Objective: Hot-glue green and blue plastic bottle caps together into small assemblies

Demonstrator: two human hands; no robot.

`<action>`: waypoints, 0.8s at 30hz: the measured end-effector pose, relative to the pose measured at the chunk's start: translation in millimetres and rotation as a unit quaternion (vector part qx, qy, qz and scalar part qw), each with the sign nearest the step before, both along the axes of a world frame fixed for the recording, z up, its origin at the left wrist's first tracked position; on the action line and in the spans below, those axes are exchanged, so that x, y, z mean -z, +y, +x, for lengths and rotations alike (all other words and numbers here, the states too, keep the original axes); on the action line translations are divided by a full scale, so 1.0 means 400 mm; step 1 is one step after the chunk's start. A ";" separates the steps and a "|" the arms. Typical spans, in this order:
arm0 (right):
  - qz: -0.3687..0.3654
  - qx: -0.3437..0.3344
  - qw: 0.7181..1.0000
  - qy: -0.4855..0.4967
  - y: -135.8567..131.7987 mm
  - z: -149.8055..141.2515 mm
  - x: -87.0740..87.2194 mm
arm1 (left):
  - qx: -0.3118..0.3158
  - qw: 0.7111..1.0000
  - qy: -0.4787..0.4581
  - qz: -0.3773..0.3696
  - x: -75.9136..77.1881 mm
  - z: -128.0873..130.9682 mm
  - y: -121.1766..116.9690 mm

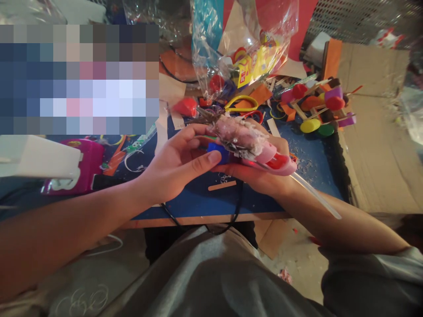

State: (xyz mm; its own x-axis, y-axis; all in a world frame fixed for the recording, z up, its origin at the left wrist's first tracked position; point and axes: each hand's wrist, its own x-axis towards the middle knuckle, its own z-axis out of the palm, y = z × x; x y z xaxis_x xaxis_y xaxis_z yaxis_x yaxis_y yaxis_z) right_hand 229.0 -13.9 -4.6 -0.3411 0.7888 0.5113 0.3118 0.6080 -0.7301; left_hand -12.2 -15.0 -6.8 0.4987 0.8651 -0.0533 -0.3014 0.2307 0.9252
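In my right hand (pixel 264 178) is a pink glue gun (pixel 241 134), its body crusted with dried glue and fluff. A clear glue stick (pixel 315 196) sticks out of its back end, over my right forearm. My left hand (pixel 181 160) pinches a blue bottle cap (pixel 216 153) under the thumb, close beside the gun. Most of my right fingers are hidden behind the gun. Yellow-handled scissors (pixel 243 103) lie just beyond it. A wooden craft stick (pixel 222 186) lies on the blue table (pixel 194 193) below my hands.
A model of sticks and coloured caps (pixel 317 103) stands at the right, beside cardboard (pixel 380 132). Plastic bags (pixel 244 48) and scraps lie at the back. A magenta box (pixel 90 163) is at the left. A black cord (pixel 238 204) hangs over the front edge.
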 end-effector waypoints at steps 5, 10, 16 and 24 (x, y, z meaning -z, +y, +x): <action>-0.008 -0.002 1.000 0.002 0.003 0.001 -0.001 | -0.019 1.000 0.014 -0.015 0.000 -0.004 0.007; -0.042 0.007 0.999 -0.019 0.006 0.005 -0.008 | -0.010 0.999 -0.014 -0.052 -0.008 -0.010 0.001; -0.026 0.024 0.999 -0.019 -0.006 -0.002 -0.010 | -0.003 0.999 -0.012 -0.042 -0.011 -0.007 -0.001; -0.020 0.022 0.999 -0.035 0.000 0.009 -0.003 | 0.002 0.999 -0.019 -0.027 -0.007 0.002 -0.004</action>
